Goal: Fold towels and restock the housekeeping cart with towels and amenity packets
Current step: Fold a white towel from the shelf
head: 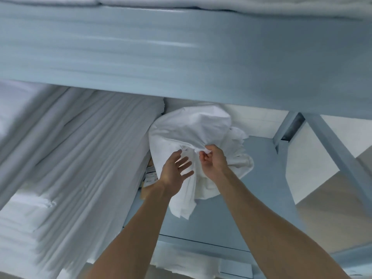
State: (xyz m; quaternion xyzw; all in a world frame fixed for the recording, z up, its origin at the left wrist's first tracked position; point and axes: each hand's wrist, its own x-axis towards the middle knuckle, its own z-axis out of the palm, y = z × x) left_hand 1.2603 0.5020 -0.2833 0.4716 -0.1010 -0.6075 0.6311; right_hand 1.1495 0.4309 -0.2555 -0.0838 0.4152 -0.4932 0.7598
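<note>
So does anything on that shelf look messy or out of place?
Yes. The white towel on the grey shelf is a crumpled heap, unlike the flat folded linen stack beside it. The right hand pinches it; the left hand hovers open.

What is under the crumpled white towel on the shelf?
The towel lies on the grey shelf, the right hand pinching it. At its left edge, something brown with a label peeks out. How far that reaches underneath is covered.

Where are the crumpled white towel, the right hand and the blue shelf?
crumpled white towel (pixel 189 125): head view, upper bulge.
right hand (pixel 213 161): head view, back of hand.
blue shelf (pixel 259 168): head view, bare surface.
</note>
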